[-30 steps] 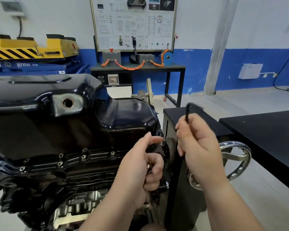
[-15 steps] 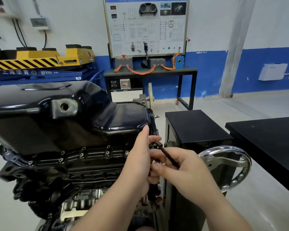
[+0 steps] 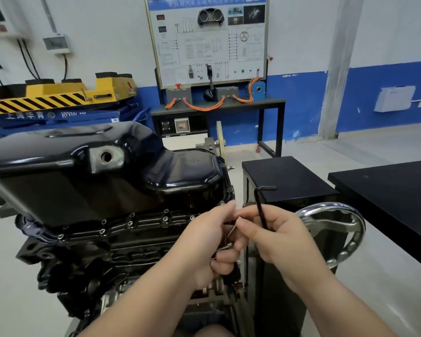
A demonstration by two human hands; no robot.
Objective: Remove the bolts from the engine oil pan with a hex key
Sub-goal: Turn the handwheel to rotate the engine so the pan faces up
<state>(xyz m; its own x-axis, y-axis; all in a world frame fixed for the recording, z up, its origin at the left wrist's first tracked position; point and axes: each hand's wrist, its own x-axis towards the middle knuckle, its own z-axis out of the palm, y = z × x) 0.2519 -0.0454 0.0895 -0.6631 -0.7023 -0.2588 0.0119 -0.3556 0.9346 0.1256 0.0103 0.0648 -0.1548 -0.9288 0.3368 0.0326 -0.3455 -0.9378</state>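
Note:
The glossy black oil pan [image 3: 102, 181] sits upside up on the engine block [image 3: 112, 254], with a row of small bolts [image 3: 165, 218] along its flange. My right hand [image 3: 277, 242] grips a black L-shaped hex key [image 3: 261, 207], its short arm pointing right above the hand, and its fingertips pinch a silver bolt [image 3: 233, 229]. My left hand [image 3: 204, 244] is curled just left of it, holding loose bolts [image 3: 225, 246] against the palm at the pan's right end.
A chrome handwheel [image 3: 336, 229] on the engine stand is just right of my right hand. A black cabinet [image 3: 284, 181] and a black table [image 3: 389, 195] stand to the right. A training board, a bench and a yellow lift line the back wall.
My right hand has pulled the hex key off the pan's flange and turned it upright. A silver bolt now sits between its fingertips and my left hand. The camera view has dropped slightly.

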